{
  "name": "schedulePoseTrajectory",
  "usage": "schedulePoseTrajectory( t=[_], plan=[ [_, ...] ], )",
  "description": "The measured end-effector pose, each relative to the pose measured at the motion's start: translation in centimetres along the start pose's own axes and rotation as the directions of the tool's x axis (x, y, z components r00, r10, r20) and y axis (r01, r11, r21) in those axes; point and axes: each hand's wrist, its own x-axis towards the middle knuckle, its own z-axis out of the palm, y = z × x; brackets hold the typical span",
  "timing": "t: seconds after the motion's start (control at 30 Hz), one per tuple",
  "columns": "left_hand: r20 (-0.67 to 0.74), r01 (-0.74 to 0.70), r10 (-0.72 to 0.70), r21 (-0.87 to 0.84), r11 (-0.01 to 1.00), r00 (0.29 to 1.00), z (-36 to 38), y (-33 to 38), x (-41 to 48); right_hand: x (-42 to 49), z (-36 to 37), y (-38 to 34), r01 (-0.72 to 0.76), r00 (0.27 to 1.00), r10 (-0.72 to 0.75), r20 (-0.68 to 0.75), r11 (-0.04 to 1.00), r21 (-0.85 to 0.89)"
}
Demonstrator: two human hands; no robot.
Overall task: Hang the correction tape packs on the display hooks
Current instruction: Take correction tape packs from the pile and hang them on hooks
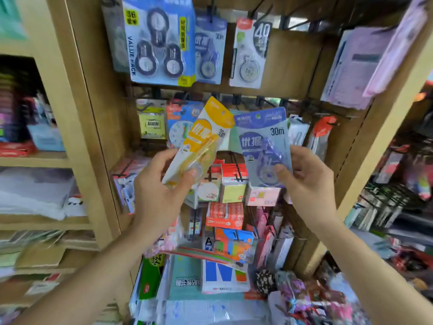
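My left hand (161,188) pinches a yellow and white correction tape pack (203,134) by its lower end, tilted to the right. My right hand (307,181) pinches a blue 30m correction tape pack (262,137) by its lower right, held nearly upright. Both packs are raised in front of the wooden display panel (290,59). Above them, on the top row of black hooks (212,10), hang a blue value pack (159,41), a blue 30m pack (209,50) and a white 40 pack (249,55). A bare black hook (297,24) sticks out to the right of these.
A second row of hooks carries sticky notes (152,124), a clock card (180,125) and a red-topped pack (321,134). Lower hooks hold note cubes (233,188) and orange boxes (225,214). Wooden shelves (35,160) with stationery stand left; pink packs (365,64) hang upper right.
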Motion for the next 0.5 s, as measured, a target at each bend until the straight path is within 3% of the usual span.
schedulePoseTrajectory(
  t=[0.37, 0.5],
  plan=[
    [-0.138, 0.003, -0.026, -0.167, 0.986, 0.99, 0.6, 1.1, 10.5, 12.1, -0.5, 0.1, 0.05, 0.99, -0.03, -0.14, 0.989, 0.137],
    [-0.183, -0.011, -0.025, -0.192, 0.981, 0.983, 1.0, 1.6, 14.0, 16.6, -0.8, 0.2, 0.004, 0.992, 0.006, -0.123, 0.997, 0.082]
  ],
)
